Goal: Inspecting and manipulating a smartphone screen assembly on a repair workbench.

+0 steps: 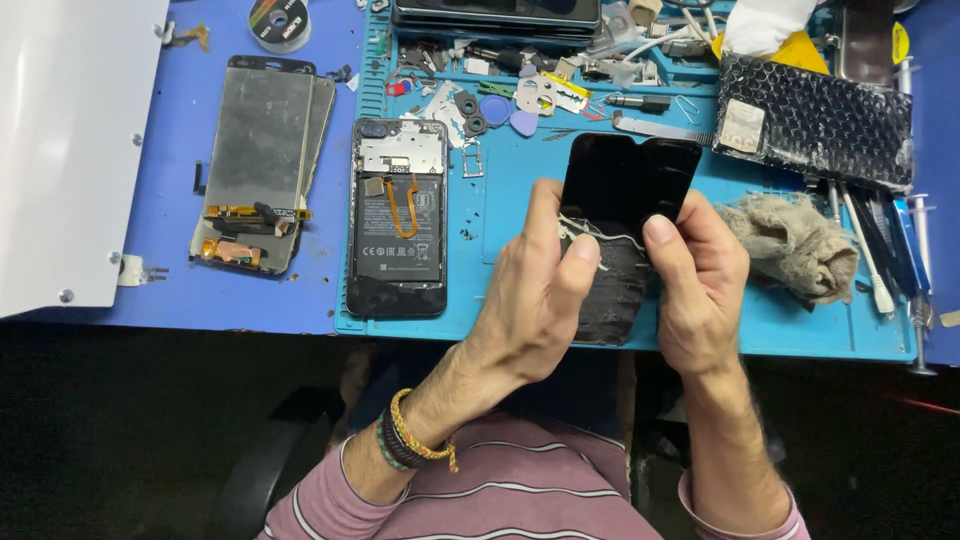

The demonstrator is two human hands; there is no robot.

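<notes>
Hand-covered middle of phone screen (628, 180)

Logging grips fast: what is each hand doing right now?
Left hand: pinching the black screen panel.
Right hand: gripping the same panel's right edge.

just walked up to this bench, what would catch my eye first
Both hands, left hand and right hand, hold a black phone screen over the blue mat at centre. Left of it lies an opened phone, battery showing. Further left sits a removed screen panel; a grey rag lies right.
</notes>
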